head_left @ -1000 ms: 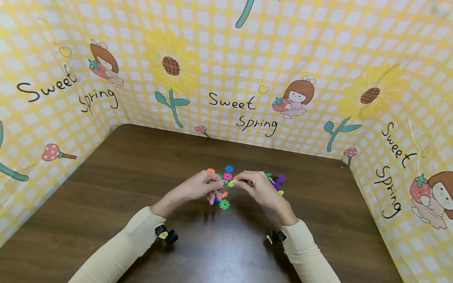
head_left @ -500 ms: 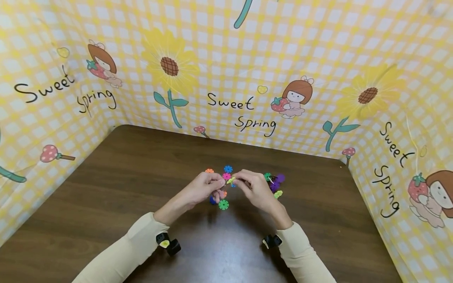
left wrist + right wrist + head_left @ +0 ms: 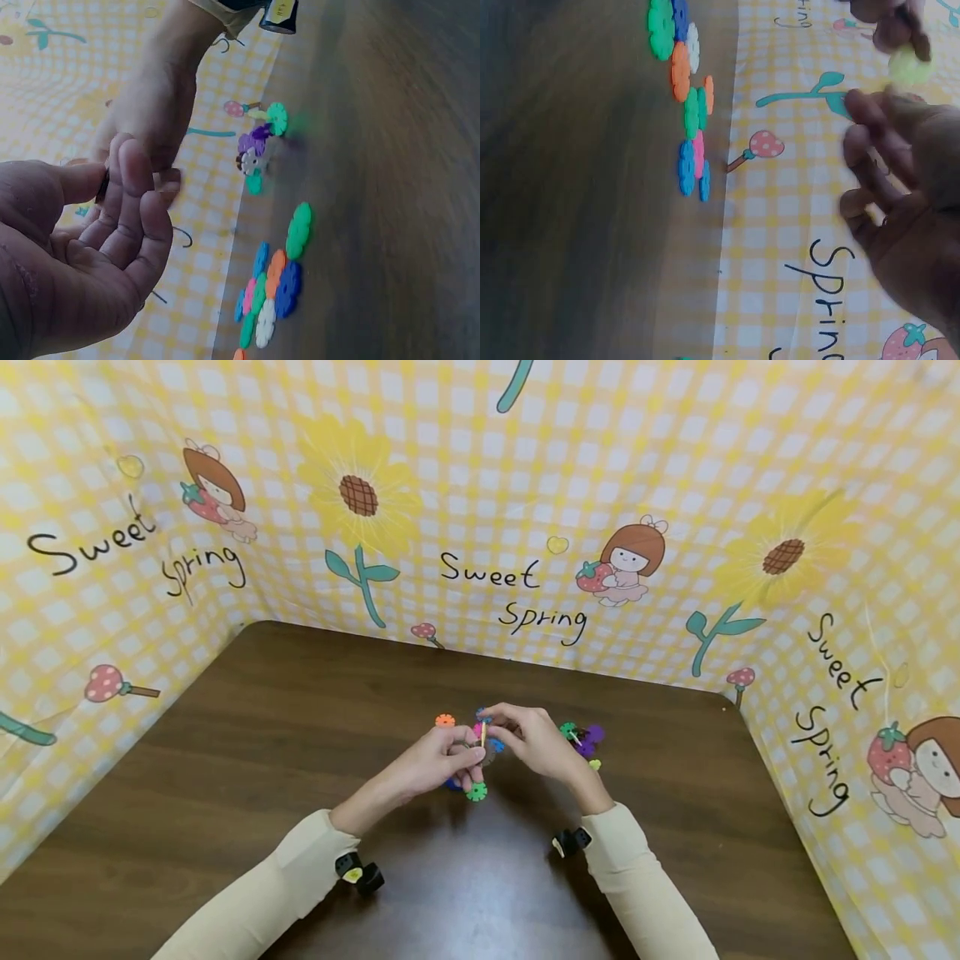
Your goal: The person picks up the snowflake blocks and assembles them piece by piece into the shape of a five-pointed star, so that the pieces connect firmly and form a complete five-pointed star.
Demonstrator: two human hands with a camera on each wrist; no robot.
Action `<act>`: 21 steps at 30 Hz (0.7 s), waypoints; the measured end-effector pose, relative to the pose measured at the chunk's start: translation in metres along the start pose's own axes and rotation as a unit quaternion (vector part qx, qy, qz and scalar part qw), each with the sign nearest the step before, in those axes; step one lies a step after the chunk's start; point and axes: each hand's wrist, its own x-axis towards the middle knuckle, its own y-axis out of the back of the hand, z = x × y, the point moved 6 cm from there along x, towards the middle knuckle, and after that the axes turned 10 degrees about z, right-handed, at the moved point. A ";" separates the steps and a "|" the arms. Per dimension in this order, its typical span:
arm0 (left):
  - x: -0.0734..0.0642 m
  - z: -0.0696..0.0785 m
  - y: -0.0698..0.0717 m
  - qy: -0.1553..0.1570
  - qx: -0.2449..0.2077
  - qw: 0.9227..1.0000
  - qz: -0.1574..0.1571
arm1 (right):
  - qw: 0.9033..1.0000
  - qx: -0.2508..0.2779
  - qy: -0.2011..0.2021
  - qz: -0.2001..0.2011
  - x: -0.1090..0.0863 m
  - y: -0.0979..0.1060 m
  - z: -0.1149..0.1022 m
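Observation:
Both hands meet above the table over small notched plastic discs. My left hand pinches a dark disc between thumb and fingers. My right hand pinches a yellow disc, which appears edge-on in the head view and touches or nearly touches the left fingertips. Whether the two discs are joined is hidden by the fingers. Below the hands lie loose discs, among them an orange one, a green one, a pink one and a white one.
Right of the hands lies a cluster of purple, green and yellow discs, some seemingly joined. A checked cloth stands as a wall around the far side and both ends of the brown table.
My right hand has moved slightly left and away from me, closer to the left hand. The yellow disc has turned from lying flat-looking to upright, edge-on.

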 end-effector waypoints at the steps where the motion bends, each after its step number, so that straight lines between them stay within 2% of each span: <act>1: 0.000 0.000 0.002 -0.004 0.006 1.000 0.005 | 1.000 -0.013 -0.014 -0.012 0.001 -0.002 0.005; 5: -0.002 -0.003 0.007 -0.009 0.026 1.000 0.010 | 0.991 -0.073 -0.091 -0.061 0.000 -0.013 0.027; 8: -0.004 -0.005 0.006 -0.011 0.042 0.999 -0.009 | 0.980 -0.113 -0.138 -0.086 -0.003 -0.021 0.040; 13: -0.005 -0.007 0.008 -0.013 0.055 0.998 -0.016 | 0.970 -0.144 -0.169 -0.100 -0.003 -0.035 0.049; 21: -0.004 -0.005 0.013 -0.035 0.096 0.995 -0.010 | 0.964 -0.162 -0.196 -0.082 0.000 -0.042 0.053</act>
